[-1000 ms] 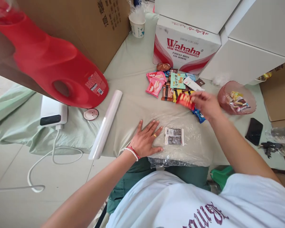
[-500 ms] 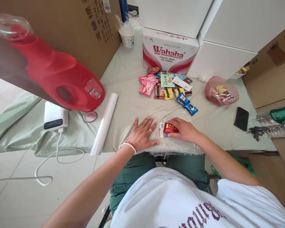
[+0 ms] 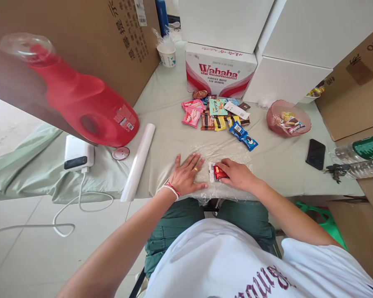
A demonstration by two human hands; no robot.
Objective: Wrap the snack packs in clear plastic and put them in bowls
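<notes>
My left hand (image 3: pixel 187 174) lies flat with its fingers spread, pressing on a sheet of clear plastic film (image 3: pixel 213 151) over the cloth. On that film, my right hand (image 3: pixel 238 175) closes its thumb and fingers round a small red snack packet (image 3: pixel 219 171) with gold lettering. Beneath the red packet, the white edge of another wrapper (image 3: pixel 211 172) sticks out on the left; the rest of it is hidden. Beyond my hands sits a pile of snacks, with pink wafer packs (image 3: pixel 192 116), a green packet (image 3: pixel 217 106), yellow-wrapped pieces (image 3: pixel 219 123) and blue packets (image 3: pixel 248 141).
Left of my hands are a film roll (image 3: pixel 138 162), a round pink object (image 3: pixel 121 153), a white power bank (image 3: pixel 77 153) with cable, and a large red bottle (image 3: pixel 90 103). A pink bowl (image 3: pixel 272 120), phone (image 3: pixel 316 154) and plastic bottles (image 3: pixel 345 150) stand right; a Wahaha box (image 3: pixel 220 87) stands behind.
My right hand has shifted slightly left and now covers more of the red packet. My left hand stays flat in the same place. The view has tilted a little.
</notes>
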